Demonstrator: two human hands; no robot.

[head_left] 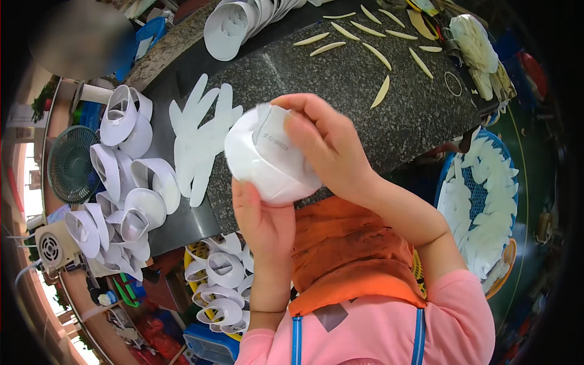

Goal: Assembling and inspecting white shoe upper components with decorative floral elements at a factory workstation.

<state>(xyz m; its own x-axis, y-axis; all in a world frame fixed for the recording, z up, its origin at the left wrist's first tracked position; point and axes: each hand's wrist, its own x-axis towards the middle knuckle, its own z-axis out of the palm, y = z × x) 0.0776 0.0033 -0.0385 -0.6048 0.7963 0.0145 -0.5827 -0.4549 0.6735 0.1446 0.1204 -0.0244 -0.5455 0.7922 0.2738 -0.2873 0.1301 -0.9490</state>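
Note:
Both my hands hold a white, cupped shoe upper (261,167) above the near edge of the dark stone worktop (280,79). It has a folded overlapping edge and faint grey print. My left hand (264,219) grips it from below, thumb on the near side and other fingers hidden behind it. My right hand (328,143) is closed round its upper right side, the slightly blurred thumb pressing on the surface. Just left of it lie flat white elongated pieces (201,137), overlapping in a fan. Thin cream crescent strips (380,91) are spread over the far right of the worktop.
Similar white uppers are heaped at the left (146,182), and a nested row (228,30) lies at the far edge. More fill a yellow basket (190,267) below. A blue basket (443,176) of white pieces stands at the right. A green fan (73,164) is far left.

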